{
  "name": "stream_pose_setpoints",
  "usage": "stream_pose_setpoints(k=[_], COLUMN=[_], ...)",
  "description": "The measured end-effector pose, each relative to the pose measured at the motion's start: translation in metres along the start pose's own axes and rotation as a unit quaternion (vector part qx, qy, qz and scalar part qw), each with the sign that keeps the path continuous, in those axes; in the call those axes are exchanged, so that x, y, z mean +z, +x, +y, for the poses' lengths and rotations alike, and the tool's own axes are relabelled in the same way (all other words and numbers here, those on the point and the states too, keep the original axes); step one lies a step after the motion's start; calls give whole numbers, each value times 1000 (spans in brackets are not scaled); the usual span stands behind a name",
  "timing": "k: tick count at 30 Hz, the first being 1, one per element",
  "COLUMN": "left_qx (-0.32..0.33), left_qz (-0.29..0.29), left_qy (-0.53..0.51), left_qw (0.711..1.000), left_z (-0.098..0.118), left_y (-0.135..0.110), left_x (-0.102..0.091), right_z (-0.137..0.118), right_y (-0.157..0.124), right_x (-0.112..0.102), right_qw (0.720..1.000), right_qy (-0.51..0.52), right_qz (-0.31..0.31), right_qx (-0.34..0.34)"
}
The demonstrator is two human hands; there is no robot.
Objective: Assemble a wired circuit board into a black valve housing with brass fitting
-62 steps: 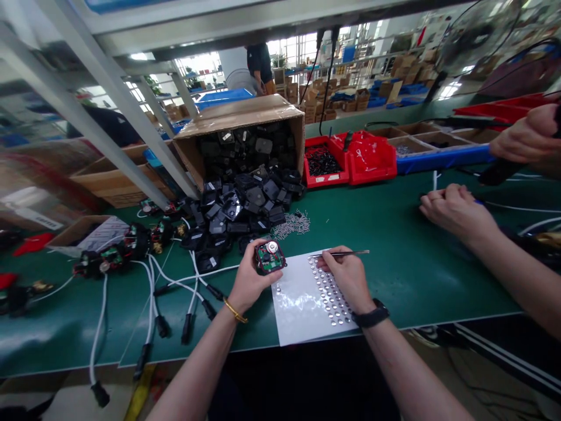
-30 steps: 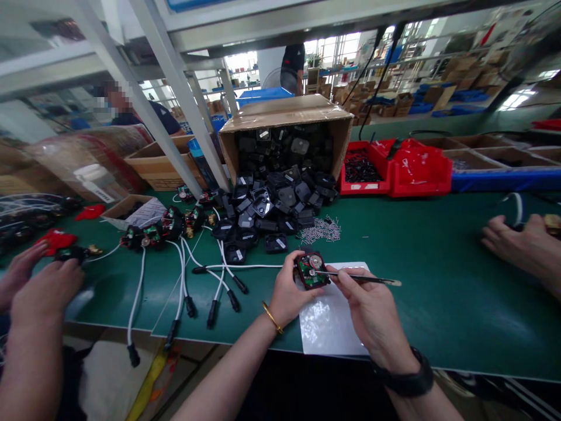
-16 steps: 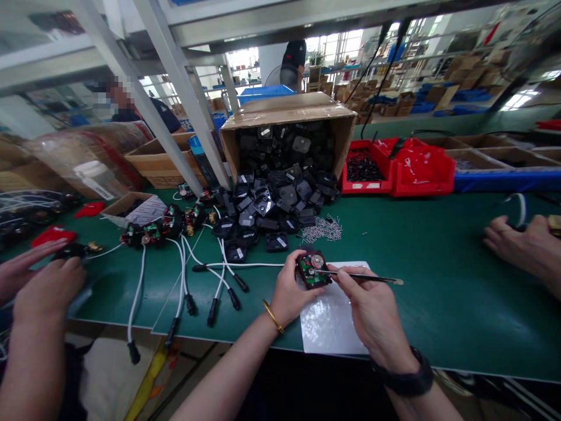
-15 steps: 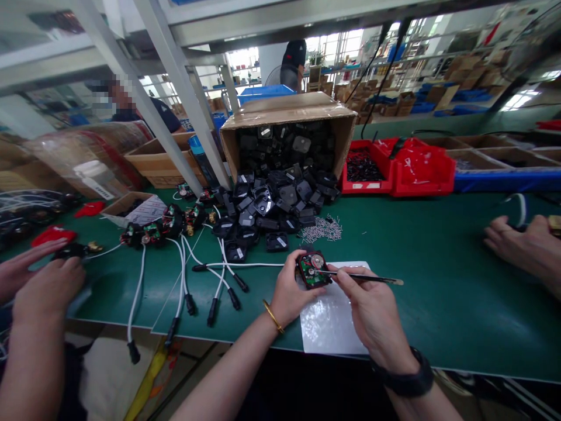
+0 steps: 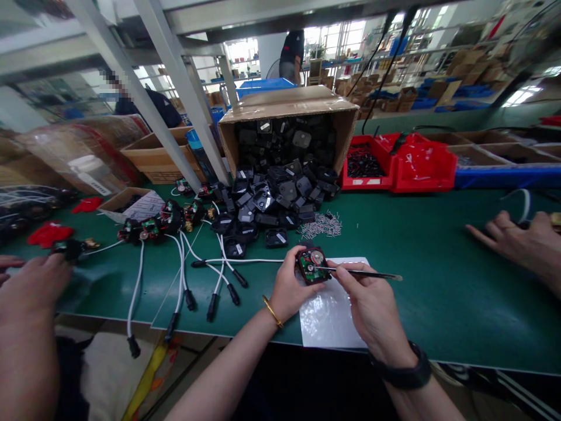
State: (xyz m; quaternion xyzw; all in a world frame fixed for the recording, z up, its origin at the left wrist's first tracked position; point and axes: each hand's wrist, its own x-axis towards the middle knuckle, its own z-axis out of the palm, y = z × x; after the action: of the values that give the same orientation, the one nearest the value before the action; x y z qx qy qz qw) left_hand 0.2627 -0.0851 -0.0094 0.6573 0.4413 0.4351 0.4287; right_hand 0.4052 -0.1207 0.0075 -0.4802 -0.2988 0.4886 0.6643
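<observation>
Left hand [image 5: 290, 289], thumb and fingers pinching one open black unit with a green circuit board [image 5: 310, 261], which I see held over the far left part of a white sheet [image 5: 326, 330], board face showing. Right hand [image 5: 374, 304], thumb and fingertips pinching one slender dark tool [image 5: 377, 273], its thin tip at the board; whether the tip touches, I cannot tell from my end. One green tabletop [image 5: 421, 292], beneath the sheet. One heap of black casings [image 5: 276, 202], spilling from a cardboard box [image 5: 289, 102]. One scatter of small metal pieces [image 5: 322, 227], beside the heap. Two red bins [image 5: 362, 184], right of the box. Several white cables [image 5: 140, 286] with black connectors, left of the left hand. One co-worker's hand [image 5: 521, 237], at my view's right edge.
</observation>
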Motion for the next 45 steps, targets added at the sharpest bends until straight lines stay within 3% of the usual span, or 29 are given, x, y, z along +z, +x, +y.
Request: stream_pose_setpoints(k=[7, 14, 22, 34, 37, 40, 43, 45], left_qx=[7, 87, 93, 102, 142, 183, 193, 196], left_qz=[-1, 26, 28, 29, 31, -5, -26, -20], left_qy=[2, 49, 55, -22, -28, 44, 90, 86], left_qw=[1000, 995, 994, 994, 989, 982, 977, 977], left_z=[-3, -5, -7, -9, -14, -15, -11, -10], left_y=[0, 2, 1, -2, -3, -2, -1, 1], left_x=[0, -1, -2, 1, 2, 1, -1, -1], right_z=[0, -2, -1, -5, -3, -9, -36, -62], right_y=[0, 0, 3, 6, 5, -5, -13, -4], right_x=[0, 0, 0, 1, 3, 4, 2, 2], right_qw=[1000, 999, 998, 995, 993, 973, 910, 875], right_qy=[-11, -22, -41, -78, -95, -168, -238, -254], right_qz=[-3, -3, -5, 0, -3, -5, -53, -52], right_qx=[-10, -31, -46, -60, -65, -160, -336, -408])
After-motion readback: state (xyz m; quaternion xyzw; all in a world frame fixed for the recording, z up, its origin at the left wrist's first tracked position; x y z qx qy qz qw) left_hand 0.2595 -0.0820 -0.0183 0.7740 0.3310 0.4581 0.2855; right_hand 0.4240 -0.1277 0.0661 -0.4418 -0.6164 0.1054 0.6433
